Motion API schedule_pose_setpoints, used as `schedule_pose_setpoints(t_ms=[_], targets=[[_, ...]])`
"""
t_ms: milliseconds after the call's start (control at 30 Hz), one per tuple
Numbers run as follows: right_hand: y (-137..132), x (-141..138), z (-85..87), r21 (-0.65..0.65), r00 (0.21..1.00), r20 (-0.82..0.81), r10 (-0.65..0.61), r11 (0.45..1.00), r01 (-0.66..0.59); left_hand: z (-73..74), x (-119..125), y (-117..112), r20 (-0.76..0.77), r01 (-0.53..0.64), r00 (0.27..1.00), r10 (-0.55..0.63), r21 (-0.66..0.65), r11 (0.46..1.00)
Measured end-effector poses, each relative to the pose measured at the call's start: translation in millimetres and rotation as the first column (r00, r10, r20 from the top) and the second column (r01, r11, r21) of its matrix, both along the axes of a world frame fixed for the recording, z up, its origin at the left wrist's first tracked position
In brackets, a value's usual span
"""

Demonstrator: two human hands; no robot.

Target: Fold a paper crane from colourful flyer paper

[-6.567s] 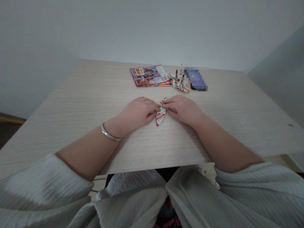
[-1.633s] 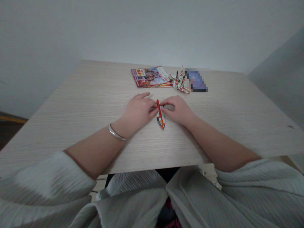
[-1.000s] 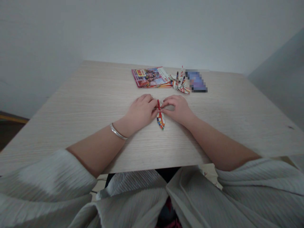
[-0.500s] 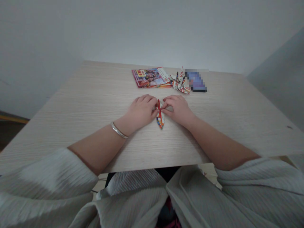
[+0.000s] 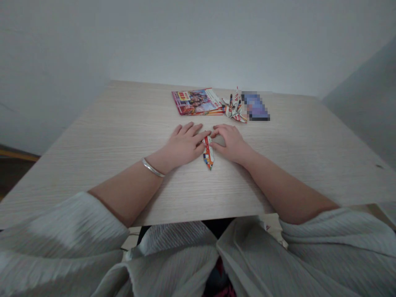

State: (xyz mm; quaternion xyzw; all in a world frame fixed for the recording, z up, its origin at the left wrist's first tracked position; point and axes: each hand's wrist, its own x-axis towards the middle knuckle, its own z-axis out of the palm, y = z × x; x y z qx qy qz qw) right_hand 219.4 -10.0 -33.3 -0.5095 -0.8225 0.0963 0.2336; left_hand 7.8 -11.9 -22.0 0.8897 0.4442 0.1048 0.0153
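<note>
A narrow folded piece of printed paper (image 5: 208, 156) lies on the table between my hands, its pointed end towards me and a red strip along its upper part. My left hand (image 5: 185, 145) rests with its fingers spread. Its index finger reaches over the paper's far end and its thumb touches the left edge. My right hand (image 5: 230, 142) is curled, with thumb and index finger on the paper's right edge and far end. Fingertips partly hide that far end.
Behind my hands lie a colourful printed leaflet (image 5: 198, 102), a folded paper crane (image 5: 235, 108) beside it, and a pixelated phone-like rectangle (image 5: 256, 106) to the right. The pale wooden table (image 5: 123, 119) meets a wall at the back.
My left fingers have spread, and the index finger has stretched out across the paper's far end. The paper's upper part looks flatter and wider. My right index finger and thumb are farther apart.
</note>
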Motion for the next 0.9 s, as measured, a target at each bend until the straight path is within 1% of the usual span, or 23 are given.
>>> schedule_pose_setpoints(t_ms=[167, 333, 467, 600, 667, 800, 900], targets=[[2.0, 4.3, 0.2, 0.006, 0.999, -0.024, 0.049, 0.999, -0.049, -0.7, -2.1, 6.1, 0.129, 0.046, 0.991, -0.044, -0.017, 0.999], [1.0, 10.0, 2.0, 0.004, 0.992, -0.071, 0.106, 0.994, -0.106, 1.3, -3.2, 12.3, 0.258, 0.104, 0.963, -0.079, -0.084, 0.991], [-2.3, 10.2, 6.2, -0.022, 0.985, -0.081, 0.155, 0.987, -0.157, 1.7, -2.3, 13.3, 0.378, 0.101, 0.925, -0.036, -0.154, 0.983], [-2.5, 7.9, 7.2, -0.021, 0.971, -0.117, 0.208, 0.977, -0.212, 1.0, -0.9, 11.8, 0.506, 0.11, 0.863, 0.002, -0.191, 0.975], [-2.0, 7.0, 6.7, -0.009, 0.965, -0.146, 0.219, 0.975, -0.223, 2.5, -0.7, 10.9, 0.518, 0.128, 0.856, -0.01, -0.193, 0.973], [-3.3, 5.5, 7.6, -0.009, 0.969, -0.155, 0.19, 0.981, -0.194, 7.5, -1.2, 8.8, 0.433, 0.174, 0.897, -0.09, -0.16, 0.972], [-6.5, 3.8, 11.6, -0.009, 0.983, -0.106, 0.148, 0.989, -0.15, 8.9, -0.8, 6.6, 0.473, 0.157, 0.879, -0.051, -0.189, 0.969]])
